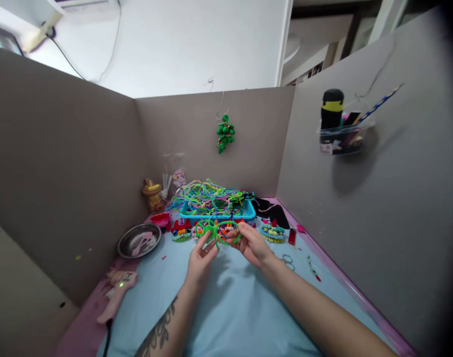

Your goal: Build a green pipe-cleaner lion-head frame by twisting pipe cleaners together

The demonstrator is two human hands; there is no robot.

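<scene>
A bright green pipe cleaner (226, 224), bent into round loops, is held up between both hands above the blue cloth. My left hand (204, 255) pinches it near the middle, where the loops meet. On the other side, my right hand (251, 244) grips the edge of the right-hand loop between thumb and fingers. Just behind the loops lie colourful finished pieces, partly hidden by the hands and the green shape. A blue tray (187, 214) heaped with a tangle of multicoloured pipe cleaners (211, 196) stands farther back.
A metal bowl (125, 243) with pink and white bits sits at left, near a pink glue gun (116, 297) with a lit green light. Scissors (288, 262) lie at right. A clear tub (341, 141) of tools hangs on the right partition; a green ornament (225, 134) hangs behind.
</scene>
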